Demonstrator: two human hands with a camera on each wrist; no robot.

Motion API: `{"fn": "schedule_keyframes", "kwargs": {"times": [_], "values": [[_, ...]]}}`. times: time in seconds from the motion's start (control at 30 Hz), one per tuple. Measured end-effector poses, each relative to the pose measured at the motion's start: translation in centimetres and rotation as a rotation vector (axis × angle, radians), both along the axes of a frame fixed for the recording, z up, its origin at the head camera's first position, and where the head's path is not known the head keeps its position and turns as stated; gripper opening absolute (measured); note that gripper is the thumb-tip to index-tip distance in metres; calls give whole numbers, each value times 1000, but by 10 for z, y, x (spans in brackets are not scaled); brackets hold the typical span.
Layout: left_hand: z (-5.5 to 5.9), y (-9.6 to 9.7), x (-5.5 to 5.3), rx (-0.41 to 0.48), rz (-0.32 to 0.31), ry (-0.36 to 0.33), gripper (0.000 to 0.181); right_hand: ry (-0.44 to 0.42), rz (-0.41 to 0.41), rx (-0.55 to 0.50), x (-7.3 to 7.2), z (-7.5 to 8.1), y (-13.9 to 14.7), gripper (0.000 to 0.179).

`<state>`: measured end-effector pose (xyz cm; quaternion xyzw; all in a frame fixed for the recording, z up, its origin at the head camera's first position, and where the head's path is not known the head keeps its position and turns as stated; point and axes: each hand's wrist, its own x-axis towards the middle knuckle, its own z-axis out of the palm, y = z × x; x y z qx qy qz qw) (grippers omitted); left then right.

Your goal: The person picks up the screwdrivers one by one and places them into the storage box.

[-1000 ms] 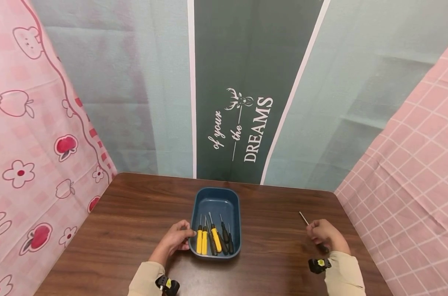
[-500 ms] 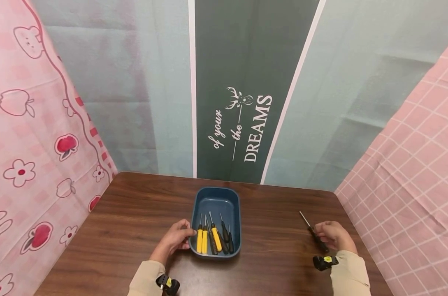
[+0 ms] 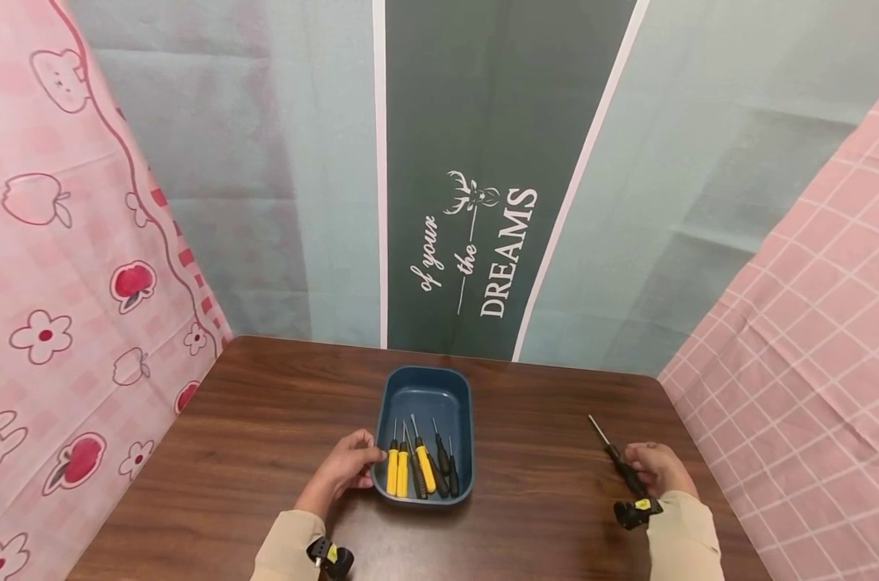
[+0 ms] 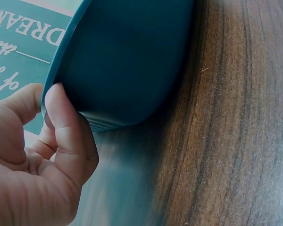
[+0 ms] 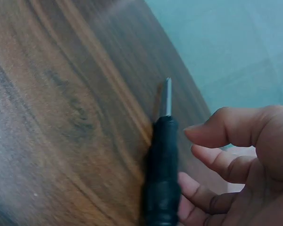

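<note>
My left hand (image 3: 352,463) pinches the near left rim of a dark blue rectangular tray (image 3: 424,402) between thumb and fingers. In the left wrist view the thumb and fingers (image 4: 66,125) clasp the tray's wall (image 4: 127,56). Several yellow-handled screwdrivers (image 3: 402,474) and black-handled ones lie in the tray's near half, tips pointing away. At the right, a black-handled screwdriver (image 3: 623,466) lies on the table, its metal tip toward the far left. My right hand (image 3: 655,466) is close beside its handle with fingers loosely bent; in the right wrist view nothing is pinched between them.
The brown wood-grain table (image 3: 286,411) carries the tray near its middle. A green and grey-green printed curtain (image 3: 461,161) hangs behind it. Pink cloths flank it: an apple-patterned cloth (image 3: 83,266) on the left and a checked cloth (image 3: 809,323) on the right.
My right hand has let go of the black-handled screwdriver and shifted right, baring the handle. The screwdriver lies on the table. My left hand keeps its hold on the tray.
</note>
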<state>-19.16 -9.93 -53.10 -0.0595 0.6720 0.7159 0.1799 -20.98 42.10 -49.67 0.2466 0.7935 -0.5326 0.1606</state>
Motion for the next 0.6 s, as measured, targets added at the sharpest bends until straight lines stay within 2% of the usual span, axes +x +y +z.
{"fn": "schedule_keyframes", "kwargs": {"times": [0.1, 0.27, 0.33, 0.43, 0.6], "values": [[2, 0, 1, -1, 4, 0, 18, -11, -21, -20, -1, -6, 1, 32], [6, 0, 3, -8, 8, 1, 18, 28, -25, -20, -3, -13, 1, 22], [6, 0, 2, -10, 5, -1, 18, 62, -12, 8, -5, -16, 1, 19], [6, 0, 3, -7, 1, 4, 18, 115, 29, 74, -7, -19, 0, 24], [4, 1, 2, -10, 7, 0, 18, 146, 63, 133, -8, -21, -3, 34]]}}
